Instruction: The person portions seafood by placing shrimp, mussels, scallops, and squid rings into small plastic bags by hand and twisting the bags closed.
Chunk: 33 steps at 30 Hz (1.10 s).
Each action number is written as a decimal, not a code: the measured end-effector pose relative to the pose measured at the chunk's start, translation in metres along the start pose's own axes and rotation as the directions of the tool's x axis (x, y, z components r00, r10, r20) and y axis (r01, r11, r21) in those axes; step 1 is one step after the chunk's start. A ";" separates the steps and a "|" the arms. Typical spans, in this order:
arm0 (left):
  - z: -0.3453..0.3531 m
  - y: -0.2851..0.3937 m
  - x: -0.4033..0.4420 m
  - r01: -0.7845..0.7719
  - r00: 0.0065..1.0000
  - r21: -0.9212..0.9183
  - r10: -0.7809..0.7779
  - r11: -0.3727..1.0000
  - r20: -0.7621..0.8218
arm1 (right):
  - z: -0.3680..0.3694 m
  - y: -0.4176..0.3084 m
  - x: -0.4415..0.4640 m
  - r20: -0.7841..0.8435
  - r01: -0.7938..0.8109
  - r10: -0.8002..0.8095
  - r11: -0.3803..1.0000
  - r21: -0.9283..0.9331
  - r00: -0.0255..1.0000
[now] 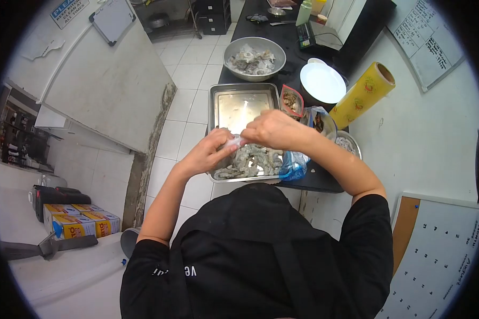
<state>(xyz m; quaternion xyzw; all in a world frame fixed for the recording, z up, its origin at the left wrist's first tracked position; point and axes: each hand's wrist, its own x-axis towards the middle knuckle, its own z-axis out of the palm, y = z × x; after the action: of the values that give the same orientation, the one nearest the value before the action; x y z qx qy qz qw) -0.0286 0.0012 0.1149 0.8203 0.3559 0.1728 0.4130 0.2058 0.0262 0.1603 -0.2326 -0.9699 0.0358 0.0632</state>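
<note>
Over the metal tray [215, 101], both my hands are closed and meet at a small pale, translucent piece [233, 141]. The fingers cover much of it, so I cannot tell its kind for certain. My left hand [210, 152] grips it from the left, thumb toward the tray's middle. My right hand [271, 129] pinches its right end with bent fingers. Below the hands, grey raw shrimp [255, 161] lie heaped in the near half of the tray. The far half shows shiny bare metal.
Beyond the tray stands a metal bowl [227, 57] of greyish pieces. Right of it are a white round lid [322, 82], a red-edged pouch [291, 101], a yellow film roll [363, 95] and a blue plastic bag [297, 167]. A wall stands close on the right.
</note>
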 end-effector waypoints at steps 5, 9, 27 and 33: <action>0.013 -0.021 -0.005 -0.210 0.955 -0.030 0.199 0.977 -0.219 | 0.038 0.013 -0.008 -0.113 -0.007 0.030 0.980 0.201 0.993; 0.014 -0.015 0.002 -0.131 0.930 0.413 0.256 0.901 -0.264 | 0.054 0.003 -0.009 -0.002 -0.221 0.257 0.835 0.504 0.966; 0.019 0.043 0.011 -0.307 0.945 -0.226 0.270 0.924 -0.183 | 0.137 0.024 -0.003 -0.150 0.192 0.157 -0.298 0.935 0.976; 0.023 0.000 0.004 -0.126 0.964 -0.279 0.051 0.952 -0.262 | 0.050 0.032 -0.009 -0.184 0.075 0.153 0.534 0.842 0.971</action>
<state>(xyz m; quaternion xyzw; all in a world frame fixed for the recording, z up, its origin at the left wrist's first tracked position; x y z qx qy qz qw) -0.0123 -0.0088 0.1011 0.7368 0.3383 0.3447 0.4731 0.2213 0.0488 0.1063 -0.1973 -0.8116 0.4726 0.2810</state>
